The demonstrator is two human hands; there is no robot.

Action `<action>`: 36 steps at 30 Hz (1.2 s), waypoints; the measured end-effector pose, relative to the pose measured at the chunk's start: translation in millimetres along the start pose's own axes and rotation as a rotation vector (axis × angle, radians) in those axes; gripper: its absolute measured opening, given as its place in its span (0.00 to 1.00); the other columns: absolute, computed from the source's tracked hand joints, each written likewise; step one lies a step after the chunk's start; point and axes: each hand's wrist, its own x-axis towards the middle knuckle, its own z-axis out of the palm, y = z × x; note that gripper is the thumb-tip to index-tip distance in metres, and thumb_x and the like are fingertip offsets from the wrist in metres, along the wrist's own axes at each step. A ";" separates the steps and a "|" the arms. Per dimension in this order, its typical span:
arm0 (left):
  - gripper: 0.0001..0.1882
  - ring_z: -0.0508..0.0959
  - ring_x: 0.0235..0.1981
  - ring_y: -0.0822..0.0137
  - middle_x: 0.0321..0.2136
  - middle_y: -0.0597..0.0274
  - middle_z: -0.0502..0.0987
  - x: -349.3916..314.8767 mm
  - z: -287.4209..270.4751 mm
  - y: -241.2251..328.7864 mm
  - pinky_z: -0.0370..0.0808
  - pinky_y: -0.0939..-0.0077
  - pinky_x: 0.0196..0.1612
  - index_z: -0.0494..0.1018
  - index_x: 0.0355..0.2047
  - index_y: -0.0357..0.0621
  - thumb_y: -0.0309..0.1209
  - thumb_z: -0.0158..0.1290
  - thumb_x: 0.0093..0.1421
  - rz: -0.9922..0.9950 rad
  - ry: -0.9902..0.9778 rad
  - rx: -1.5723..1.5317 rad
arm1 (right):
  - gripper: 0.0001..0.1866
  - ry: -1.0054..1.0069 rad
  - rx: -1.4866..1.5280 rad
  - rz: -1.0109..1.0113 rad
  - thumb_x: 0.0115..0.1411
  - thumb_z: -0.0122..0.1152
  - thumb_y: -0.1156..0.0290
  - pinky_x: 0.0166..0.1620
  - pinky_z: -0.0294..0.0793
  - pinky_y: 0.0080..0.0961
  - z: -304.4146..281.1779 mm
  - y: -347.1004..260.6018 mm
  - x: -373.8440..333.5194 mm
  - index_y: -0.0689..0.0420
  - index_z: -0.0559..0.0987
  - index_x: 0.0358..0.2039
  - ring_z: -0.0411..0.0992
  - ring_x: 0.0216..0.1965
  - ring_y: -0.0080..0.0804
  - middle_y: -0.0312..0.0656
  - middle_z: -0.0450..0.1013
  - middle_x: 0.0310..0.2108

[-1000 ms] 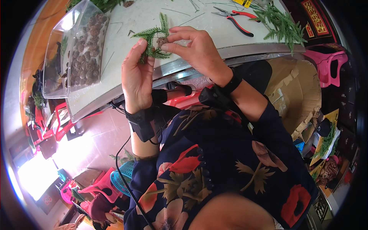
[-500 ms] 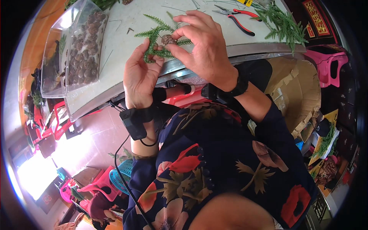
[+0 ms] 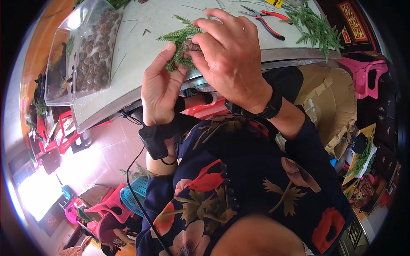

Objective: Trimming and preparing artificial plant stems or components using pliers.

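Note:
Over the table's near edge, my left hand (image 3: 161, 91) pinches the base of a green artificial pine sprig (image 3: 179, 36) between thumb and fingers. My right hand (image 3: 230, 59) grips a small brown pine cone (image 3: 191, 46) with thumb and forefinger, its other fingers bent above. The cone sits against the middle of the sprig, and the needles fan out around it. Part of the sprig is hidden behind my right fingers.
A clear plastic box (image 3: 60, 91) of pine cones (image 3: 96, 55) stands at the left on the white table (image 3: 136, 47). Red-handled pliers (image 3: 267, 23) and more green sprigs (image 3: 314, 32) lie at the right. Thin wires lie about. A cardboard box (image 3: 333, 102) and pink stool (image 3: 369, 72) stand below.
Both hands, with the sprig and cone, have shifted slightly right. My right hand has turned a little, and more of its fingers now cover the sprig's right side.

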 end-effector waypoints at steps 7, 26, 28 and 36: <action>0.06 0.74 0.33 0.74 0.33 0.62 0.76 -9.3 4.4 -7.3 0.72 0.82 0.37 0.74 0.36 0.36 0.23 0.56 0.58 0.300 0.025 0.286 | 0.13 0.010 0.217 0.041 0.40 0.70 0.76 0.43 0.68 0.30 4.7 1.9 -6.9 0.56 0.76 0.29 0.72 0.41 0.36 0.36 0.75 0.40; 0.04 0.72 0.29 0.70 0.24 0.61 0.74 -7.5 -0.1 -16.2 0.68 0.79 0.35 0.77 0.29 0.36 0.23 0.59 0.53 1.129 0.160 1.225 | 0.09 -0.120 0.753 0.141 0.50 0.66 0.75 0.46 0.71 0.28 5.3 19.6 16.8 0.61 0.79 0.33 0.75 0.40 0.37 0.45 0.75 0.41; 0.04 0.73 0.30 0.70 0.25 0.61 0.74 -7.6 -0.4 -15.9 0.69 0.78 0.36 0.77 0.30 0.36 0.23 0.58 0.53 1.123 0.132 1.227 | 0.08 -0.155 0.780 0.101 0.51 0.64 0.75 0.46 0.71 0.26 8.4 21.0 19.7 0.61 0.78 0.33 0.74 0.40 0.37 0.45 0.75 0.41; 0.02 0.72 0.33 0.74 0.29 0.66 0.76 -14.8 1.6 -6.5 0.68 0.80 0.40 0.76 0.31 0.37 0.22 0.56 0.57 0.603 -0.088 0.745 | 0.05 -0.350 1.028 0.079 0.56 0.61 0.75 0.44 0.70 0.22 1.7 33.8 20.1 0.62 0.78 0.32 0.73 0.39 0.29 0.42 0.75 0.41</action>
